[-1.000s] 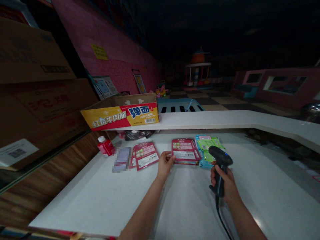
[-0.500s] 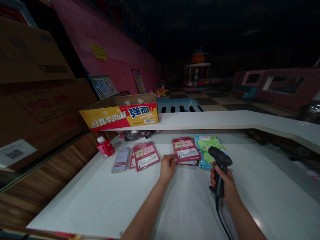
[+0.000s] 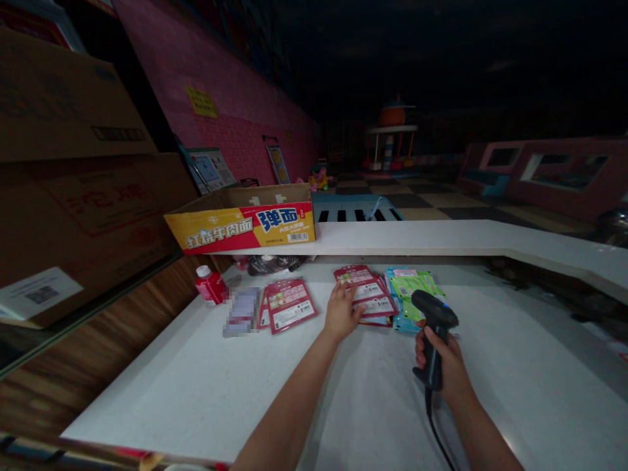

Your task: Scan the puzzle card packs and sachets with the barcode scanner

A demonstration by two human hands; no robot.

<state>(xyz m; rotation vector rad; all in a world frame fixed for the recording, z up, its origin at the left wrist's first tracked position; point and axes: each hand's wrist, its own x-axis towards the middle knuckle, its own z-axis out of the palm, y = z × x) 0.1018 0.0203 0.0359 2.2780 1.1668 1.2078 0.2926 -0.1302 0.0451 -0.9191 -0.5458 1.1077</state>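
Observation:
My left hand (image 3: 342, 312) rests its fingertips on a red-edged flat packet (image 3: 354, 277) that overlaps another red packet (image 3: 381, 304). Its thumb and fingers are apart, lying over the packet's left side. Closed around its handle, my right hand (image 3: 444, 363) holds a black barcode scanner (image 3: 434, 320) upright, its head over the right side of the pile. Green and blue packets (image 3: 411, 282) lie behind the scanner, partly covered by it. To the left, red packets (image 3: 292, 307) overlap each other beside a blurred pale rectangular item (image 3: 243, 311).
A red bottle with a white cap (image 3: 210, 286) stands at the counter's left. An open noodle carton (image 3: 245, 226) sits on the raised white ledge (image 3: 417, 237). Large cardboard boxes (image 3: 98, 222) are stacked on the left. The scanner's cable (image 3: 436, 428) runs toward me.
My left hand has moved from the packet's left edge onto its face. The top red packet has shifted left, uncovering more of the one under it. The scanner stays almost in place.

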